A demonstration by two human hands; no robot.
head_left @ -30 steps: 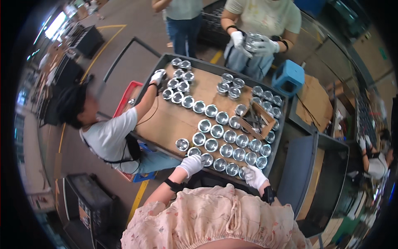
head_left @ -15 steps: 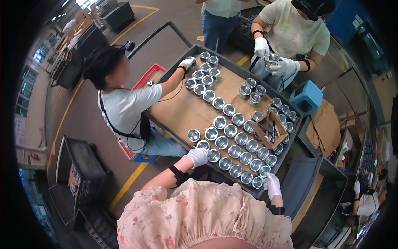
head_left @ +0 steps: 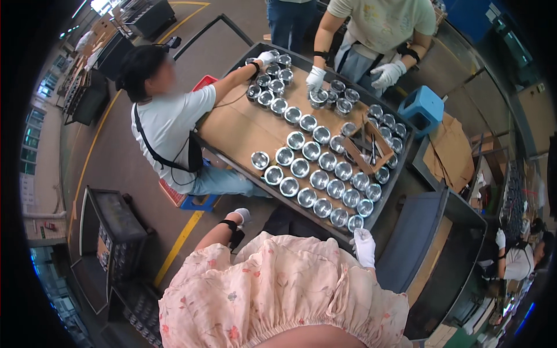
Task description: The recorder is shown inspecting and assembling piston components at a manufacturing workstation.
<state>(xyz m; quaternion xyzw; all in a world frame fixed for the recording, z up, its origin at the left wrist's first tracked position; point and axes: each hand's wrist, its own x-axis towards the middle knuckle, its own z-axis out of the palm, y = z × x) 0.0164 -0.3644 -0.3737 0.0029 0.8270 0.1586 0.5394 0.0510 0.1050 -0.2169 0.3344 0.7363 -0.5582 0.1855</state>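
Note:
Rows of shiny round metal pistons [head_left: 311, 151] stand on brown cardboard inside a dark metal cart tray [head_left: 379, 218]. My right hand [head_left: 364, 247], in a white glove, is at the tray's near right corner, its fingers bent on the rim beside the nearest piston [head_left: 355, 223]. My left hand [head_left: 243, 216], also gloved, hangs off the near side of the tray, apart from the pistons; its fingers are mostly hidden from view. A lone piston [head_left: 260, 160] sits at the left end of the near rows.
A small open cardboard box [head_left: 369, 147] with thin tools stands among the pistons. At left a seated co-worker's gloved hand [head_left: 266, 58] touches pistons; across, another co-worker's hand [head_left: 315, 79] is on a piston. A blue stool [head_left: 422, 110] and a dark cart [head_left: 418, 238] are at right.
My left hand has left the piston at the tray's near edge and drawn back toward me. The far co-worker has lowered a piston onto the cardboard. The view has shifted.

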